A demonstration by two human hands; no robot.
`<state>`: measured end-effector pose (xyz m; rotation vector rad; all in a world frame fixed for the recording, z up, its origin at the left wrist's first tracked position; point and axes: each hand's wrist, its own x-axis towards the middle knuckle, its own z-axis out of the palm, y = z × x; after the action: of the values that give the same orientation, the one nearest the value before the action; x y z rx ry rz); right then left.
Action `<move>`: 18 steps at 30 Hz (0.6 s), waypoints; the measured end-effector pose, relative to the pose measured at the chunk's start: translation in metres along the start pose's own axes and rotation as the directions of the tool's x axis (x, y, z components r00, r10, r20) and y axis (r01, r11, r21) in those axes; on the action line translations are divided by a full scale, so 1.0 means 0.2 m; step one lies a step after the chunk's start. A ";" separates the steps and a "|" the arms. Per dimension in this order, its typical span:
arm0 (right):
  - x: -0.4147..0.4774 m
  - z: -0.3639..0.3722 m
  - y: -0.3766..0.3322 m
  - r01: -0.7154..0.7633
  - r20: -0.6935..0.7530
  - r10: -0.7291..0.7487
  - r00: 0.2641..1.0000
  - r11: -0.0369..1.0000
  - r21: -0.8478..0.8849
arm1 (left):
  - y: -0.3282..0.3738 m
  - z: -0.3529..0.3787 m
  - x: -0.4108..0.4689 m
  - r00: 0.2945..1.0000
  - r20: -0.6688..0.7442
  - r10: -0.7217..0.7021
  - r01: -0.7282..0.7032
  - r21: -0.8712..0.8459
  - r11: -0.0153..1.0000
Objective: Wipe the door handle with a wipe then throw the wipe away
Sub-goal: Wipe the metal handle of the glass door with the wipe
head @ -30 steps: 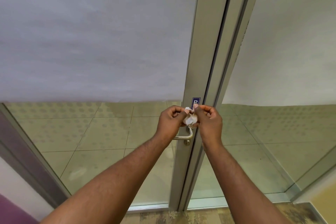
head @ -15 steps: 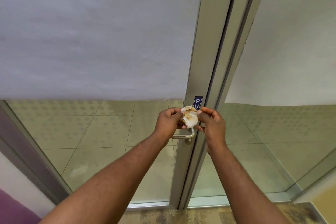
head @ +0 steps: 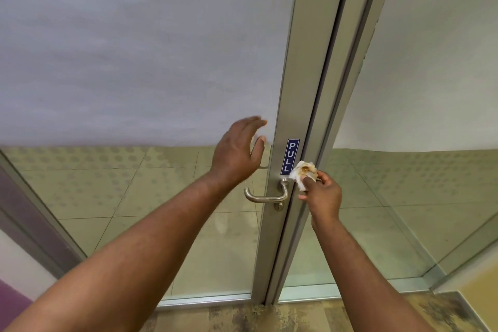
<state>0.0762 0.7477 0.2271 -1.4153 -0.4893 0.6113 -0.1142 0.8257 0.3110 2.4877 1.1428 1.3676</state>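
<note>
The frosted glass door panel [head: 134,62] fills the left of the view; in front of it the person's left hand [head: 237,148] is raised with its fingers spread wide and grasps nothing, its fingertips near or against the frosting, which of the two cannot be told. Below and just to the right, the brushed-metal lever door handle [head: 265,197] sits on the silver aluminium door stile [head: 293,75]; its long axis runs horizontally, the free end pointing left and curling back toward the glass, the pivot end at the right under a small blue PULL sticker [head: 292,155]. Further right, the right hand [head: 322,194] is closed, pinching a crumpled white wipe with brown stains [head: 303,171] between thumb and fingers; the wipe lies just beside the handle's pivot, perhaps touching it. The wiping step appears to be in hand; the next move likely calls for drawing the wipe leftward along the lever; no bin is in view.
</note>
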 end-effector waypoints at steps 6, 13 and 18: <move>0.07 -0.08 0.16 0.082 -0.133 -0.119 0.984 0.963 -0.257 | -0.15 -0.07 0.20 0.933 0.131 0.334 -0.359 0.335 0.871; 0.10 0.00 0.34 0.045 -0.138 -0.081 0.987 0.968 -0.246 | -0.32 -0.05 0.33 0.879 0.259 0.401 -0.477 0.462 0.747; 0.07 0.12 0.43 0.174 0.011 -0.180 0.984 0.931 -0.322 | -0.39 0.01 0.37 0.860 0.273 0.431 -0.509 0.507 0.696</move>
<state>0.0619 0.7798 0.1445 -1.6616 -0.7186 0.3823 -0.1336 0.9286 0.3301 3.4454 1.0290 1.0011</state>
